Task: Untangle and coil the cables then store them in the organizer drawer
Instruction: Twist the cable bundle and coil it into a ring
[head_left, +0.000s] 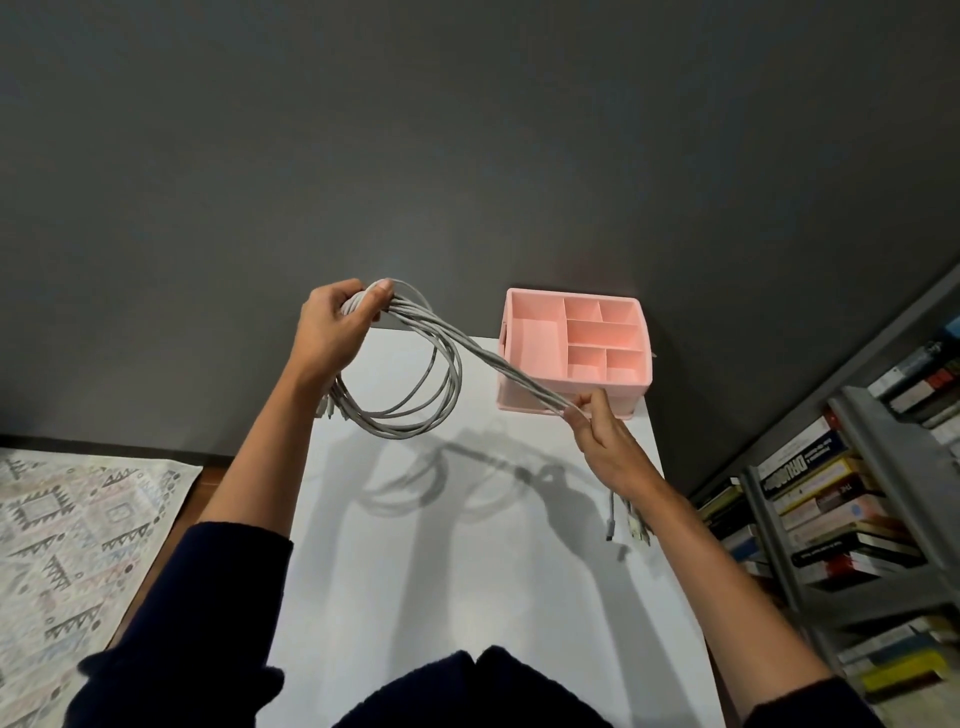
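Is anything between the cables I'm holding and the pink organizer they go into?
Nothing visible does. The cables hang between the left hand and right hand above the white table, close to the pink organizer, whose top compartments are open and look empty. Whether its drawer is open is unclear.

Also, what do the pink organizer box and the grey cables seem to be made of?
The pink compartmented organizer box looks like matte moulded plastic: thin even walls, one flat colour. The light grey cables seem sheathed in soft plastic or rubber, as they bend in smooth loops; their finish is unclear.
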